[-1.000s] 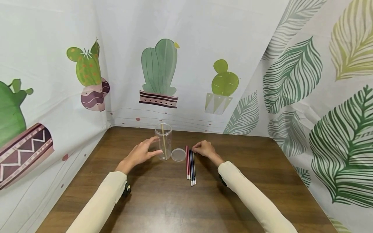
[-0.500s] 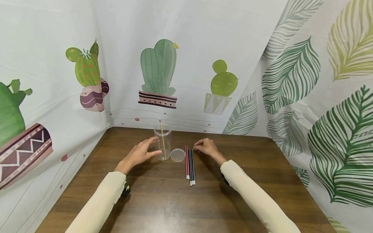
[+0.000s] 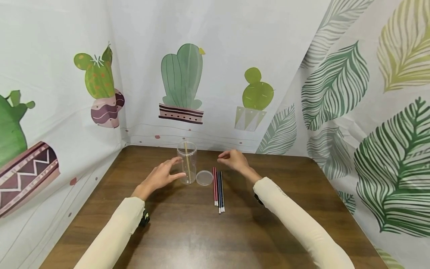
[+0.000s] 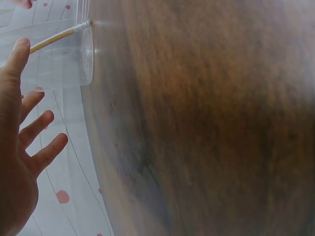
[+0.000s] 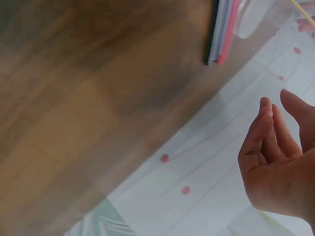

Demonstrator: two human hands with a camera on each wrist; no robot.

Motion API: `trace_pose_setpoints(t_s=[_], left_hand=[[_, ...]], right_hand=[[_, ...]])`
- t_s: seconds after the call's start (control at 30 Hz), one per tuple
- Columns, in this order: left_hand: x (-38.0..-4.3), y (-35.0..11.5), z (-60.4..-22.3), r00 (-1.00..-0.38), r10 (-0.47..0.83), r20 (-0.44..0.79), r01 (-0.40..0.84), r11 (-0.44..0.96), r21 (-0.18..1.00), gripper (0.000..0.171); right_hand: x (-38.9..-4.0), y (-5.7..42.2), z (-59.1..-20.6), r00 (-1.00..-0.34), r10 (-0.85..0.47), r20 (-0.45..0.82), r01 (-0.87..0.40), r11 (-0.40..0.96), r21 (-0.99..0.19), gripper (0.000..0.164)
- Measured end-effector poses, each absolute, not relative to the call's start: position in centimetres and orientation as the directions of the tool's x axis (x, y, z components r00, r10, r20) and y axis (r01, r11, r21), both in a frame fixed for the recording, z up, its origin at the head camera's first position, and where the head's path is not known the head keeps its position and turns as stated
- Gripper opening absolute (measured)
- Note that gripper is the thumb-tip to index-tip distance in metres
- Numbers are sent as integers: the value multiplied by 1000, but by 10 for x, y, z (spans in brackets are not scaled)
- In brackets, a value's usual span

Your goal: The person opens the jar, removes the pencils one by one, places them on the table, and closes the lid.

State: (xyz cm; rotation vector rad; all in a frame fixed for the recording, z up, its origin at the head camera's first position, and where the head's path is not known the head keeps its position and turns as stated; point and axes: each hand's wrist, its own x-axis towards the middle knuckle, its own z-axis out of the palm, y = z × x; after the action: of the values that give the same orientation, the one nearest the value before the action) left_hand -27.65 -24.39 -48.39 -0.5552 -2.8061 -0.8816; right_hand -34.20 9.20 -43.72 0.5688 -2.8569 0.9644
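A clear plastic jar stands upright near the back of the table, with a yellow pencil leaning inside. In the left wrist view, the pencil's eraser end meets the jar's base. My left hand is spread at the jar's left side, thumb and fingers apart; contact is unclear. Right of the jar lies a clear round lid. Beside it, red pencils and dark pencils lie side by side, eraser ends towards me. My right hand hovers beyond their far ends, fingers loosely bent, holding nothing.
The brown wooden table ends at a white curtain printed with cacti and leaves, which hangs close along its back and sides.
My right hand has moved away from the pencils' far ends, towards the back of the table. The left hand, jar, lid and pencils have stayed in place.
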Motion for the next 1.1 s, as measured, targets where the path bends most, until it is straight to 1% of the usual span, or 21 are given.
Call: trace_pose_setpoints(t_s=[0.17,0.37,0.7,0.87,1.1], left_hand=[[-277,-245,-484,-922,302,244,387,757,526,76],[-278,-245,-484,-918,307,252,396,756,521,76],[-277,-245,-485,-914,313,258,404,745,531,73],[-277,-246,-485,-913,313,262,407,746,527,73],[-277,-245,-484,-913,316,258,408,742,532,73]], right_hand=[[-344,81,-421,-914,-350,204,-402,713,-574,20],[-344,66,-400,-879,-401,260,-474,663,-579,22],[-342,33,-367,-842,-443,307,-537,641,-549,19],[-338,18,-357,-823,-464,327,-566,624,-539,17],[-335,7,-352,-822,-449,350,-569,655,-498,13]])
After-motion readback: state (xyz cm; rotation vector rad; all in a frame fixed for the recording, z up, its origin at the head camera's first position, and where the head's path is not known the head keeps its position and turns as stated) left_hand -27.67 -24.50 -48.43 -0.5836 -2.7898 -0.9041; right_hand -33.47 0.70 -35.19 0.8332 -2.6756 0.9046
